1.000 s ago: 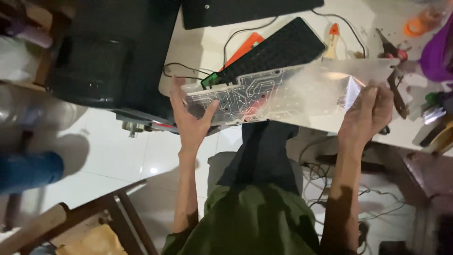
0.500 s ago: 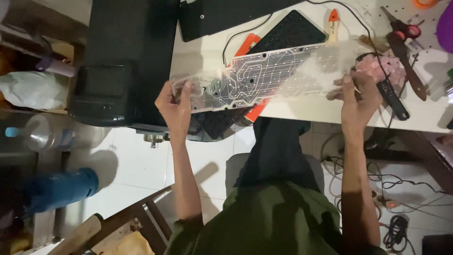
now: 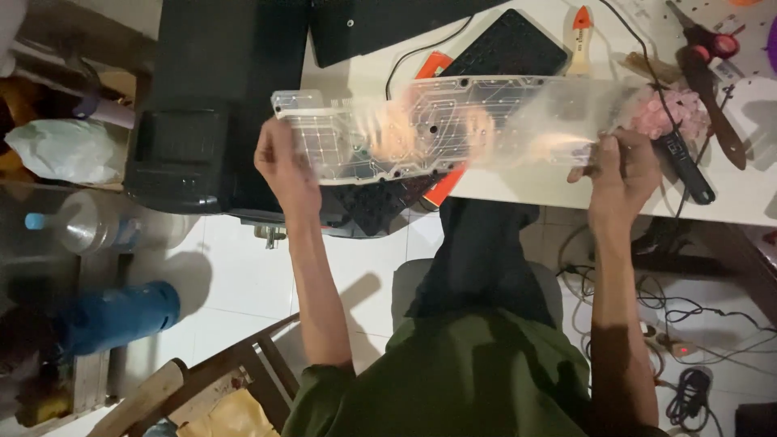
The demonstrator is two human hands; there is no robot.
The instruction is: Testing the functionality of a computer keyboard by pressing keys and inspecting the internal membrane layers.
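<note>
My left hand (image 3: 283, 166) and right hand (image 3: 619, 166) each grip an end of the clear membrane sheet (image 3: 453, 125), lifted free above the black keyboard (image 3: 502, 48), upper centre; nothing reassembled.

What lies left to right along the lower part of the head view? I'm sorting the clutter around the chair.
Blue cylindrical plastic container → wooden chair frame → olive green shirt → tangle of black cables on the white tiled floor.
</note>
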